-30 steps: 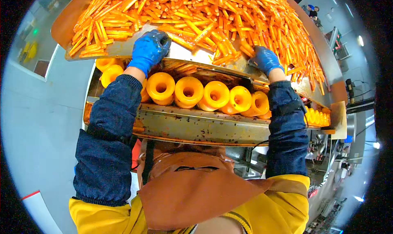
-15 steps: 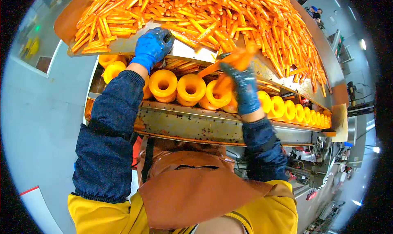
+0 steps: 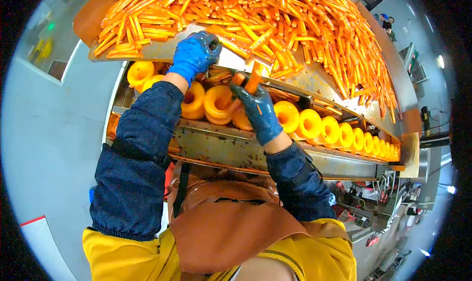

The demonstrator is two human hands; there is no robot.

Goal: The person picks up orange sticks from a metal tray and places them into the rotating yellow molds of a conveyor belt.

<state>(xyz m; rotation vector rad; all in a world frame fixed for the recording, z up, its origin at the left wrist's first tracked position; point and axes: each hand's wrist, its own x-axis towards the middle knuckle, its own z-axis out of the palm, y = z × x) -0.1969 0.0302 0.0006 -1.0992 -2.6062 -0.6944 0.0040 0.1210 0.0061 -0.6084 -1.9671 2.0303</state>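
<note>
My left hand, in a blue glove, is closed at the front edge of the metal tray. Whatever lies inside its curled fingers is hidden. My right hand, in a darker, wet-looking glove, grips a few short orange sticks that poke up past the fingers. It is over the row of yellow funnel-shaped cups, beside one cup with a wide round mouth. Behind both hands a large heap of glossy orange sticks covers much of the tray.
More yellow cups run off to the right along a stained metal rail. A brown apron covers my front. Machinery stands at the right, and a person is far off at the upper right.
My right hand has moved left along the cups with the orange sticks, which were blurred before. My left hand stays closed at the tray edge. The whole view has shifted slightly.
</note>
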